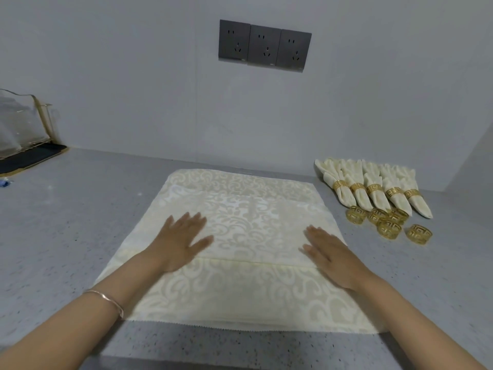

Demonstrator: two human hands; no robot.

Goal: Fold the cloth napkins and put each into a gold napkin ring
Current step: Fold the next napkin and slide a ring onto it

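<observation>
Far left: a clear plastic holder stands against the wall, on a black mat.
Table: the grey speckled table carries everything; a grey wall rises just behind it.
Left hand: the left hand lies palm down on the left part of the cloth, with the fingers straight and a little spread. It grips nothing. It looks slightly blurred. A thin bracelet sits on this wrist.
Napkin: a cream napkin with a leaf pattern lies flat in the middle of the table, under both hands. One layer lies over another, and its edge runs across just below the hands. The near edge has a zigzag cut.
Wall above: three dark sockets sit side by side.
Right hand: the right hand lies palm down on the right part of the napkin, fingers straight and close together. It holds nothing.
Right side, back: five folded napkins lie in a row near the wall, each one inside a gold ring.
Right side, front: five loose gold rings lie just in front of that row, beside the flat napkin and apart from it.
</observation>
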